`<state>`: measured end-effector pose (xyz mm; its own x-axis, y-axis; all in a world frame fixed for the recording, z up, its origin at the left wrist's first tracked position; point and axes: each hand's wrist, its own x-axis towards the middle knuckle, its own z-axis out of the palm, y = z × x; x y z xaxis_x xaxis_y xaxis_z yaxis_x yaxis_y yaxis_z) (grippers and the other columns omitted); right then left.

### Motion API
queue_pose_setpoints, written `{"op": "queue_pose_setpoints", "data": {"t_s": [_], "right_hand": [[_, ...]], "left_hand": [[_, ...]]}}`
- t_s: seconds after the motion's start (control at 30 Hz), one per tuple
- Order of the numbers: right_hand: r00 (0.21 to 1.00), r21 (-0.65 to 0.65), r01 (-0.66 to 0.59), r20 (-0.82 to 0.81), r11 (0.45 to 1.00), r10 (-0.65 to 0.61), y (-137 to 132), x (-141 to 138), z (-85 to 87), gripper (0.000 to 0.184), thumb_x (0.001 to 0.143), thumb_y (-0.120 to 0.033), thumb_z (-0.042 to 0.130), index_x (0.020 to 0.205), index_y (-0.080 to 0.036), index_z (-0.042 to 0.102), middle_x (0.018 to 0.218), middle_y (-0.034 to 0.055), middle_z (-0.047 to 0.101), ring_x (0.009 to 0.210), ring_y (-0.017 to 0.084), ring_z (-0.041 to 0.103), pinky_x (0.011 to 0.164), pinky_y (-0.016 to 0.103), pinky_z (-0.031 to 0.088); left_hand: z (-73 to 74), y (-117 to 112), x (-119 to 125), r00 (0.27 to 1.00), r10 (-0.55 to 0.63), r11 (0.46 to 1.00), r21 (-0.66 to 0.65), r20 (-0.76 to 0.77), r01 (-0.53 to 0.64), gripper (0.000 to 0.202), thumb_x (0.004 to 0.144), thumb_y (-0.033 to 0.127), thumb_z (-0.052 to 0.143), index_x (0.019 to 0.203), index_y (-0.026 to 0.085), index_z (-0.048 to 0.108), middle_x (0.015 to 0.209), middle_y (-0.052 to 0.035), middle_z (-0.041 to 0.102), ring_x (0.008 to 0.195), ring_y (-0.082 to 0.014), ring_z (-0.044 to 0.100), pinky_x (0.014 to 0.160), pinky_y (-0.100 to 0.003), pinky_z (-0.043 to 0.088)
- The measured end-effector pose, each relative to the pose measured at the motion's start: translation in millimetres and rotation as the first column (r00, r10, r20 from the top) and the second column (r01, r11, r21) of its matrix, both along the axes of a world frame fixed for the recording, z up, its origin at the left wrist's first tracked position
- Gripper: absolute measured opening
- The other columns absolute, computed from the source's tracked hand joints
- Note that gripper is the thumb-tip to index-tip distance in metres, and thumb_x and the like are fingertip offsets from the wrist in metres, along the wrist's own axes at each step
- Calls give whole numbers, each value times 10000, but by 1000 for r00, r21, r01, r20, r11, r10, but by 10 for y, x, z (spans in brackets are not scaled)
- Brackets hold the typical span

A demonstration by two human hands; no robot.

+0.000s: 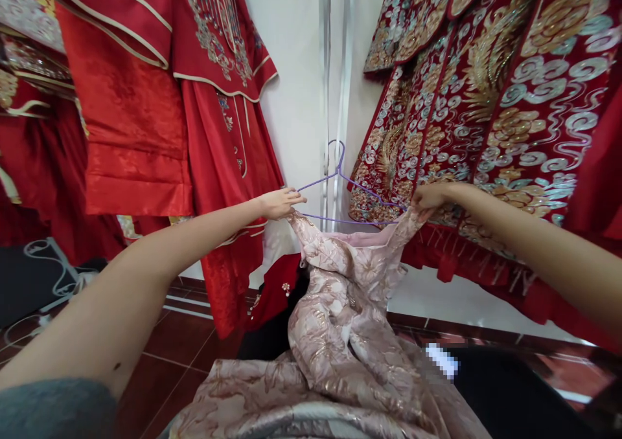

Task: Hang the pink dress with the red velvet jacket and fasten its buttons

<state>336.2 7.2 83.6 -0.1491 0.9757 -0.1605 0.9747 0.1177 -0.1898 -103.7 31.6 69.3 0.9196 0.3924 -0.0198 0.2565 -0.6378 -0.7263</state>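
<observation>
A pale pink brocade dress (340,309) with a gold floral pattern hangs from a thin purple wire hanger (347,183) held out in front of me. My left hand (279,202) pinches the hanger's left end together with the dress's left shoulder. My right hand (430,197) grips the right end and the right shoulder strap. The skirt falls down towards my lap at the bottom of the view. The hanger's hook points up in front of a white wall.
Red embroidered gowns (160,102) hang at the left. A heavily beaded red and gold robe (495,96) hangs at the right, close behind my right hand. Two silver vertical rails (335,57) run up the white wall. The floor has dark red tiles (179,342).
</observation>
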Motion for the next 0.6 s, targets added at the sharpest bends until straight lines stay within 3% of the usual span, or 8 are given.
{"op": "queue_pose_setpoints", "data": {"t_s": [0.13,0.27,0.43,0.5,0.6], "right_hand": [[991,145,-73,121,987,56,38,-93,158,134,752,-36,571,666,-104,649,689,89,708,627,150,653,618,209,436],[973,249,-159,202,955,110,73,-226,269,159,788,-71,534,801,-137,677,765,71,728,732,169,679,677,216,454],[899,382,-346,397,857,186,71,-437,419,210,794,-130,526,911,-173,695,829,49,739,802,188,688,736,236,480],[893,414,-354,416,839,171,48,-511,479,213,792,-151,534,930,-178,695,847,44,741,826,196,688,759,243,483],[920,420,-308,361,854,154,9,-577,538,227,810,-157,515,957,-182,685,818,24,741,836,183,691,772,228,483]], "left_hand": [[132,-7,-24,998,50,999,4,45,-50,247,861,217,482,861,190,728,1406,-71,483,1228,-233,456,1066,-344,244],[242,-19,-90,997,75,994,79,34,-78,238,847,224,502,901,188,731,1351,-105,518,1166,-249,482,970,-356,328],[302,22,-287,982,169,971,156,81,-180,261,849,219,498,977,201,724,1361,-95,497,1155,-244,476,917,-341,349],[321,33,-386,973,199,958,184,117,-218,270,851,209,494,990,213,726,1362,-90,496,1153,-243,477,911,-339,354],[379,41,-512,962,228,946,199,149,-254,255,850,216,512,977,220,733,1358,-91,497,1154,-246,472,910,-340,358]]}}
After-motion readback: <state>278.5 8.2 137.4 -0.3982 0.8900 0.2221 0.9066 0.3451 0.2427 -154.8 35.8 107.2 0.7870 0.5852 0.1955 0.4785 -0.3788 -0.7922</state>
